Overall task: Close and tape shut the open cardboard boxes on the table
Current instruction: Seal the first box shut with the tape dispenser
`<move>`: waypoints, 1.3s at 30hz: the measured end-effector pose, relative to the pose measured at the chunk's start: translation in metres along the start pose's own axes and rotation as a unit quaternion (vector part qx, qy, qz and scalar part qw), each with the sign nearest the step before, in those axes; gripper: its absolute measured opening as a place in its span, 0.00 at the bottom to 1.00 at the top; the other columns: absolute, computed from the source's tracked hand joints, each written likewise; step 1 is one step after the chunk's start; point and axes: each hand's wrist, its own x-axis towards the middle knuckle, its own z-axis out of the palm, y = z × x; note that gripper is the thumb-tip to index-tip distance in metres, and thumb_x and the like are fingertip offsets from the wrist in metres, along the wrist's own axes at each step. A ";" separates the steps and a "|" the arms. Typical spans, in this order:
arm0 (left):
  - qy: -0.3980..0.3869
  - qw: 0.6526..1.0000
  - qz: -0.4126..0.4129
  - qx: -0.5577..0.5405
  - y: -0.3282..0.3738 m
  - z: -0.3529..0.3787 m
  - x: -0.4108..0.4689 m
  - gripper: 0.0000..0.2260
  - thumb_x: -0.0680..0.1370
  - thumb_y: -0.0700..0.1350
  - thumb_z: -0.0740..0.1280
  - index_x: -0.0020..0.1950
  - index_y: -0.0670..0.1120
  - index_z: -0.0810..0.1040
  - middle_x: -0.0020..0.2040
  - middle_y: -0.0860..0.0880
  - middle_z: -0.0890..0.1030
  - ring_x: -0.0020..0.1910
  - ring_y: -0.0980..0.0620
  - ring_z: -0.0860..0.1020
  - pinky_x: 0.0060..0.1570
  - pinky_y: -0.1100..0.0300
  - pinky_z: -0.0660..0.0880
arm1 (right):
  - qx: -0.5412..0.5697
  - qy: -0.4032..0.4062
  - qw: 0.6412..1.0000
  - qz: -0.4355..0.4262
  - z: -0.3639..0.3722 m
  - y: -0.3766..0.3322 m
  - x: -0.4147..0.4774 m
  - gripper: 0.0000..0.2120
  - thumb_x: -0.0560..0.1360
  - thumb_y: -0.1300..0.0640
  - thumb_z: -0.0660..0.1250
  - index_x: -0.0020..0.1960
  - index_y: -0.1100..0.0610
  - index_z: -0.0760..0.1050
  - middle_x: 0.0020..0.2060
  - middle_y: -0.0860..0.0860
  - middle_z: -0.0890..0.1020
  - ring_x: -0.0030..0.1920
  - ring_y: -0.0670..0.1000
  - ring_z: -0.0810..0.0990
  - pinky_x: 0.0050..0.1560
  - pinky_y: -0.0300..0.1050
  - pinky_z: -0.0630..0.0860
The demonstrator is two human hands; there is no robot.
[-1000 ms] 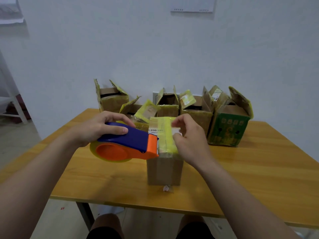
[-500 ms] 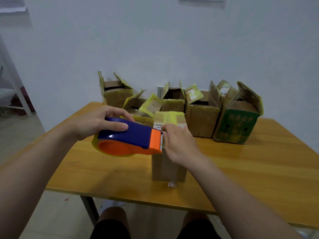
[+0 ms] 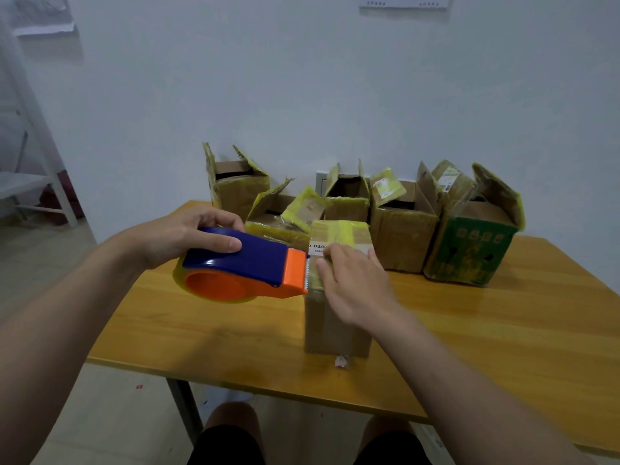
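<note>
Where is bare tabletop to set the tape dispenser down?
Bare wood left of the closed box, under the tape dispenser, to the table edge; more right of it, in front of the green box. The back row of open boxes is crowded.

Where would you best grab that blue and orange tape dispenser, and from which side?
Grip the tape dispenser by its blue handle, from above and behind, as the left hand does. It is long and rounded, and the toothed cutter at the orange front end looks sharp.
</note>
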 end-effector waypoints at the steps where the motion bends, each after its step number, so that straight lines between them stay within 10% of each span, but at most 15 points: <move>1: -0.002 1.000 -0.001 -0.002 -0.001 -0.001 -0.001 0.34 0.64 0.69 0.76 0.56 0.44 0.78 0.53 0.43 0.86 0.50 0.42 0.85 0.46 0.51 0.79 | 0.000 -0.002 1.000 0.002 -0.001 0.000 -0.001 0.22 0.86 0.41 0.48 0.72 0.51 0.69 0.67 0.48 0.77 0.71 0.49 0.71 0.81 0.60 0.53; 14: 0.017 0.997 -0.040 0.072 0.015 -0.001 -0.001 0.35 0.58 0.78 0.72 0.55 0.56 0.81 0.53 0.52 0.86 0.51 0.50 0.85 0.45 0.58 0.81 | -0.094 -0.043 0.995 0.006 -0.002 -0.007 0.000 0.31 0.85 0.36 0.42 0.83 0.50 0.56 0.83 0.49 0.58 0.83 0.51 0.52 0.82 0.62 0.47; 21: 0.029 0.975 -0.121 0.185 0.052 0.006 0.013 0.10 0.78 0.58 0.73 0.54 0.54 0.83 0.48 0.52 0.87 0.45 0.50 0.85 0.47 0.54 0.82 | -0.122 -0.068 0.990 0.011 -0.001 -0.011 0.001 0.31 0.85 0.38 0.41 0.84 0.50 0.51 0.84 0.49 0.53 0.83 0.53 0.48 0.81 0.64 0.46; 29: 0.042 0.938 -0.145 0.311 0.090 0.025 0.020 0.10 0.76 0.58 0.73 0.52 0.53 0.82 0.46 0.51 0.85 0.44 0.51 0.83 0.48 0.51 0.81 | -0.128 -0.080 0.988 0.009 -0.002 -0.011 0.003 0.30 0.85 0.39 0.41 0.84 0.51 0.51 0.84 0.50 0.52 0.83 0.55 0.48 0.81 0.64 0.47; 34: 0.062 0.816 -0.182 0.545 0.053 0.054 0.023 0.17 0.70 0.63 0.73 0.52 0.54 0.78 0.45 0.53 0.81 0.44 0.50 0.79 0.44 0.55 0.79 | -0.110 -0.084 0.990 0.008 -0.004 -0.006 0.000 0.30 0.86 0.40 0.40 0.84 0.51 0.50 0.84 0.49 0.51 0.83 0.54 0.46 0.81 0.63 0.45; 39: 0.131 0.867 -0.158 0.453 0.026 0.055 0.019 0.18 0.73 0.66 0.71 0.55 0.57 0.75 0.46 0.55 0.79 0.47 0.51 0.77 0.44 0.54 0.79 | -0.103 -0.065 0.993 0.008 -0.001 -0.008 0.000 0.30 0.86 0.40 0.40 0.84 0.50 0.52 0.84 0.49 0.53 0.83 0.53 0.47 0.82 0.62 0.45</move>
